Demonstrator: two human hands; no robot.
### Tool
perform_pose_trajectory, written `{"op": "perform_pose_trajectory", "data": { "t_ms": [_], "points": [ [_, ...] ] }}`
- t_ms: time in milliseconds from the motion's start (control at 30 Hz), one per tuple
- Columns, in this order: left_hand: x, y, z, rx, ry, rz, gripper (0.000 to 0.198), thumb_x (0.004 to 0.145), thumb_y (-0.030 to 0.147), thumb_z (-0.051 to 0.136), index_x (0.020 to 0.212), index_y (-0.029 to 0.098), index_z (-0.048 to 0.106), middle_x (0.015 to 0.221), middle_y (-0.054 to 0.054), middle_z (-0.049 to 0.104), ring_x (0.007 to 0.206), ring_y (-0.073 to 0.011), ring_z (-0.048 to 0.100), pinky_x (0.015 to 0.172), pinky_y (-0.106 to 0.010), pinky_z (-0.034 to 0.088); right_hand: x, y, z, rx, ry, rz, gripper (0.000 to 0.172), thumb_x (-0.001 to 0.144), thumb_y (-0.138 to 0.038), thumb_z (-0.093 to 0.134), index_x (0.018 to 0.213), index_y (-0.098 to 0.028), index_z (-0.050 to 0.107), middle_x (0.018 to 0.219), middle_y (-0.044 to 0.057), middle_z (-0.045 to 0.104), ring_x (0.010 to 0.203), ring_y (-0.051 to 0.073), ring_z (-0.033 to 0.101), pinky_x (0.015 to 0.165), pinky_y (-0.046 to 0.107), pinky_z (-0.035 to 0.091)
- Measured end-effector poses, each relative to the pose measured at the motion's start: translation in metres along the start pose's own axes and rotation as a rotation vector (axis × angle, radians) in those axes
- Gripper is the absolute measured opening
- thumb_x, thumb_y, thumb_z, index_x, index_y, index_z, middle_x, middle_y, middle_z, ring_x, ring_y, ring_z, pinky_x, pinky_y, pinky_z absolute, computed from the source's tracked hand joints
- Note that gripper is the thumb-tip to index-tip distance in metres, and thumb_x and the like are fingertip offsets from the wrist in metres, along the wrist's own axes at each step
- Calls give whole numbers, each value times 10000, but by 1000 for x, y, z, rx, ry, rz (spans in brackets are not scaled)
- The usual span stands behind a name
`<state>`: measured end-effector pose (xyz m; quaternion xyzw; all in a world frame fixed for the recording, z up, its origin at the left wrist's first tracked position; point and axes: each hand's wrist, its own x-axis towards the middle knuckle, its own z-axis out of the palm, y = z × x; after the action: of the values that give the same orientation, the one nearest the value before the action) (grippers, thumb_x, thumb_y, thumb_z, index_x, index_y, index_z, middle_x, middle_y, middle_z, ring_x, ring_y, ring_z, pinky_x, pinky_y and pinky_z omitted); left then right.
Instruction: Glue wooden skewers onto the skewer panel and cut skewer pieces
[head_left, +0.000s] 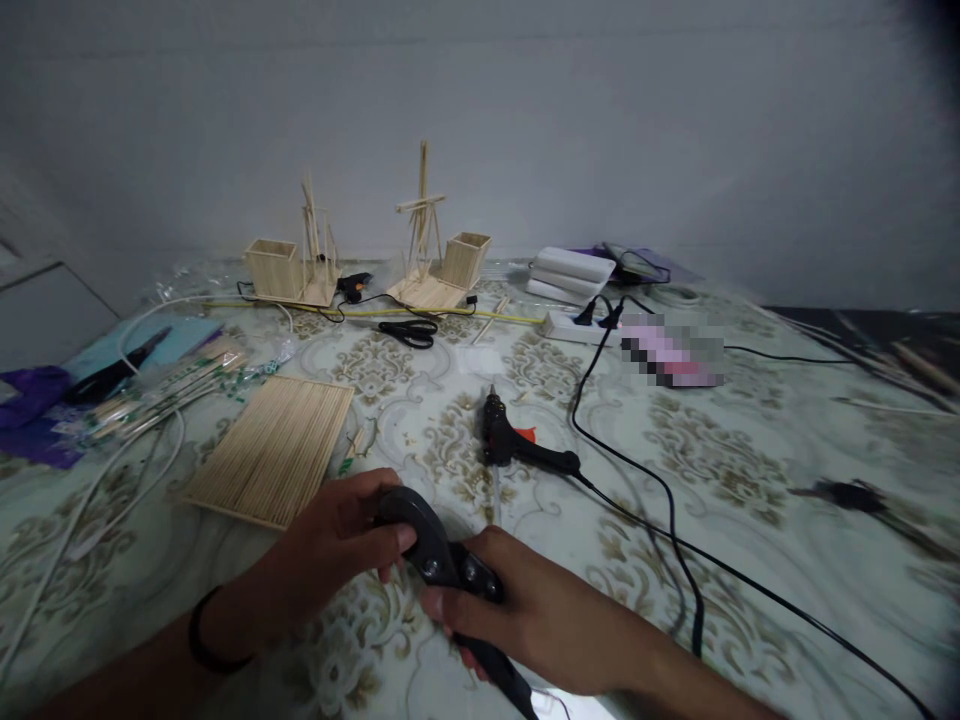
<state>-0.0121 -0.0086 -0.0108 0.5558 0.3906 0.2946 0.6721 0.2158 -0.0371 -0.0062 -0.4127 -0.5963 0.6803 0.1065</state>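
Both hands are on a black hand tool (427, 535) with a rounded, curved end and round metal fasteners at its joint; its exact kind is unclear. My left hand (349, 540), with a dark band at the wrist, pinches the curved end between thumb and fingers. Wrapped around the joint and handle is my right hand (517, 605). A black glue gun (499, 435) lies just beyond them, nozzle pointing away. To the left, a flat panel of thin wooden sticks (277, 450) rests on the patterned tablecloth (360, 650).
Two stick models (274, 270) (465, 262) stand by the wall. Black scissors (409, 332) lie before them. A power strip (577, 327) feeds a black cord (637, 460) across the right side. Bagged sticks (165, 390) lie left; white rolls (570, 272) sit at the back.
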Motion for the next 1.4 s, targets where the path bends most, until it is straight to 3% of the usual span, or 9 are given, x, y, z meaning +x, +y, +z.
{"op": "perform_pose_trajectory", "data": {
  "t_ms": [900, 1100, 1400],
  "points": [
    [0, -3, 0, -44, -32, 23, 291, 854, 428, 810, 824, 184, 655, 685, 36, 579, 585, -108, 541, 575, -222, 502, -2, 4, 0, 33, -2, 26, 443, 1010, -583, 609, 834, -177, 615, 679, -25, 622, 558, 88, 542, 551, 183, 476],
    [0, -4, 1, -51, -26, 20, 302, 840, 421, 820, 835, 174, 646, 705, 34, 579, 578, -100, 535, 555, -211, 487, 0, 4, 0, 27, -9, 23, 468, 945, -611, 698, 784, -175, 637, 681, -15, 643, 578, 102, 558, 562, 192, 470],
    [2, -5, 0, -20, -34, 46, 228, 858, 364, 782, 816, 183, 649, 681, 41, 590, 579, -107, 553, 563, -214, 476, -1, 4, 1, 25, 14, 8, 462, 983, -619, 639, 825, -185, 623, 682, -32, 627, 561, 93, 548, 565, 194, 477]
  ]
}}
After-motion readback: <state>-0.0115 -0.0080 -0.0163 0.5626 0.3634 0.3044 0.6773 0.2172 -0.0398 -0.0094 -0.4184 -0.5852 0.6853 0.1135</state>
